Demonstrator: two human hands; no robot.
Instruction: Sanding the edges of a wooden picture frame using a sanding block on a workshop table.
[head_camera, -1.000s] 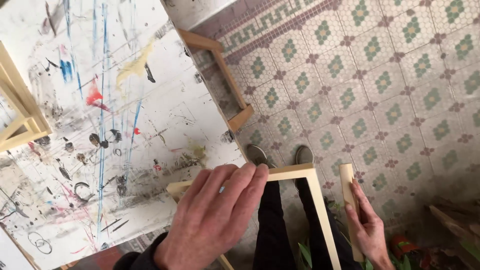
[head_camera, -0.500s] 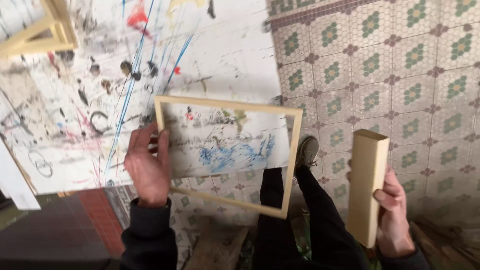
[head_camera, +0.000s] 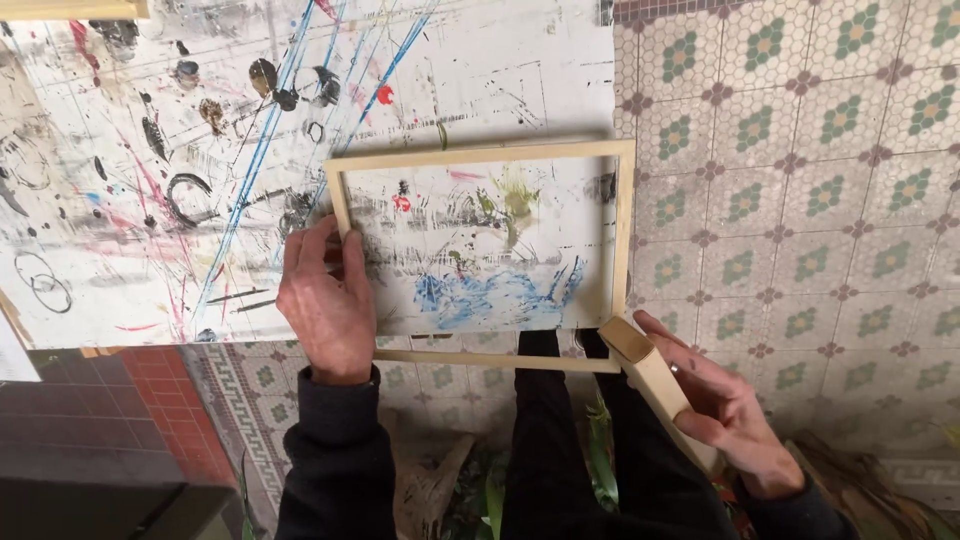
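Wooden frame (head_camera: 482, 152), centre: left hand (head_camera: 328, 305) clamps its left rail, keeping it level over the paint-marked counter (head_camera: 120, 150). Right hand (head_camera: 722, 405), lower right, grips a wooden block (head_camera: 650, 375) against the corner.

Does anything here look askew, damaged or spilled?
Nothing looks broken or spilled. The wooden frame sits slightly tilted, held at its left side by the left hand. The right hand presses a wooden block to its lower right corner. The board beneath is smeared with paint.
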